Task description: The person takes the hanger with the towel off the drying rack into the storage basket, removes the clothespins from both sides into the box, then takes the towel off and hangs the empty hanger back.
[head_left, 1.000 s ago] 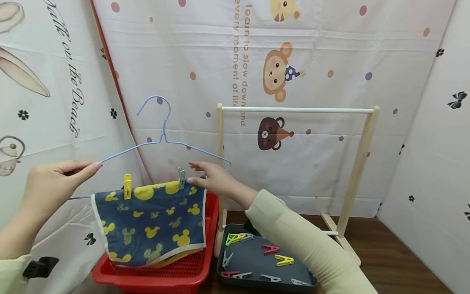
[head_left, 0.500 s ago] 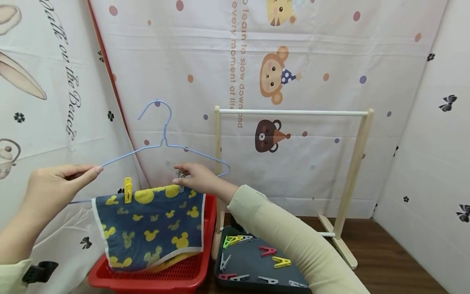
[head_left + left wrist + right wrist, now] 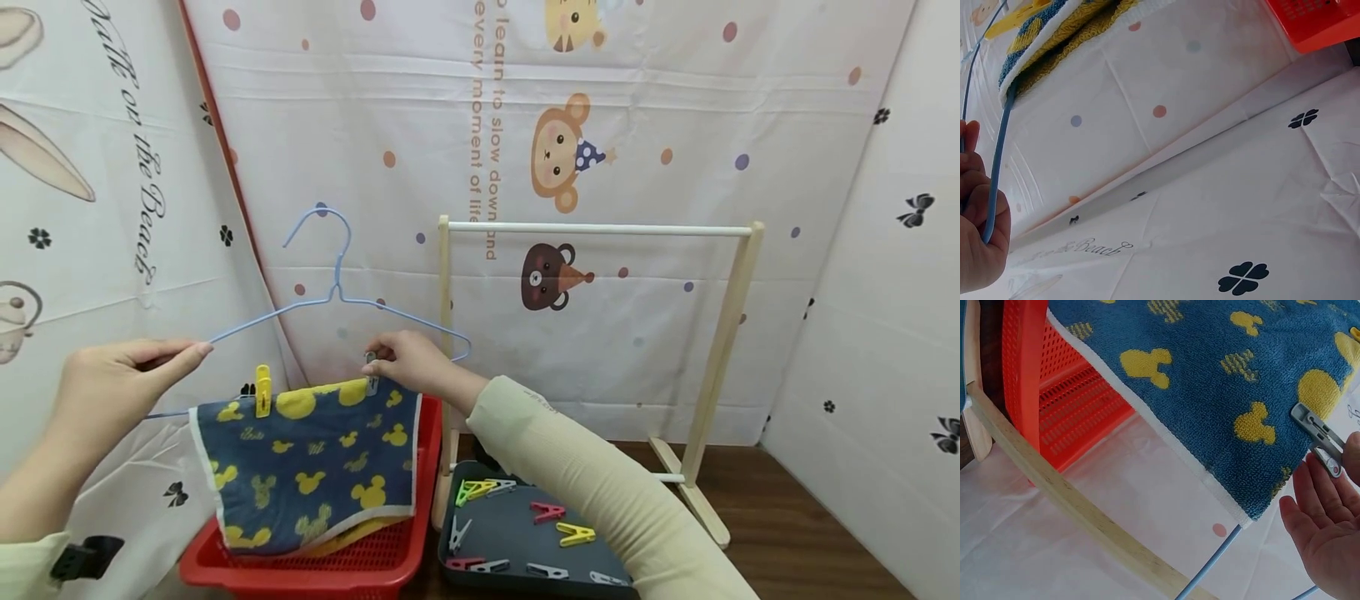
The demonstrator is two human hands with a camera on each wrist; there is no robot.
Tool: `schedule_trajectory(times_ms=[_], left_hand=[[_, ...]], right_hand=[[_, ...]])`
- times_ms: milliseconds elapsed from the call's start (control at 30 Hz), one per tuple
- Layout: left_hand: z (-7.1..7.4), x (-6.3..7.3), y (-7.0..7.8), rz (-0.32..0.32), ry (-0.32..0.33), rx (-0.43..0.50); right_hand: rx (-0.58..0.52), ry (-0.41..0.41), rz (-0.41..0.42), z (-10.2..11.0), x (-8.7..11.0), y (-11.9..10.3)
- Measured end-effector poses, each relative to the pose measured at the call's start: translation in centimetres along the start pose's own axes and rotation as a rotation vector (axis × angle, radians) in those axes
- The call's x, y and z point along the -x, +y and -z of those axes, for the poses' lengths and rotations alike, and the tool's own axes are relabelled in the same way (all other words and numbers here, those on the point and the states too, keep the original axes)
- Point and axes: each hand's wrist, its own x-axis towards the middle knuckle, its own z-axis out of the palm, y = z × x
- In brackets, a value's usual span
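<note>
My left hand (image 3: 127, 379) grips the left end of a blue wire hanger (image 3: 337, 287), its fingers curled round the wire in the left wrist view. Over the hanger's lower bar drapes a blue towel (image 3: 315, 467) with yellow mouse-head shapes and a white border. A yellow clothespin (image 3: 262, 392) clips the towel's top edge on the left. Towards the right of that edge sits a grey clothespin (image 3: 1319, 434), and my right hand (image 3: 416, 362) pinches its handles between thumb and fingers.
Beneath the towel stands a red basket (image 3: 300, 575). To its right, a dark tray (image 3: 517, 533) holds several loose clothespins, including a red clothespin (image 3: 547, 511). Behind the tray rises a wooden rack (image 3: 723, 350) with a white top rod (image 3: 600, 228). Printed cloth hangs behind.
My right hand has moved left from beside the grey clothespin and now pinches it. The left hand keeps its grip on the hanger, and the view has shifted slightly.
</note>
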Motion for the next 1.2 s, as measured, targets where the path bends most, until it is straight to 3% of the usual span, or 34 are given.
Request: schedule_trajectory(times_ms=[467,933,1200], left_hand=[[-0.5,0.6,0.5,-0.047,0.048,0.072],[-1.4,1.3,0.3,-0.05,0.008,0.045],[-1.4,1.5,0.2,-0.052,0.021,0.045]], right_hand=[[-0.016,0.073,0.065,-0.3,1.0,0.3],[-0.012,0.114,0.105,-1.3,1.3,0.5],[-0.013,0.081,0.074,-0.6,1.6,0.1]])
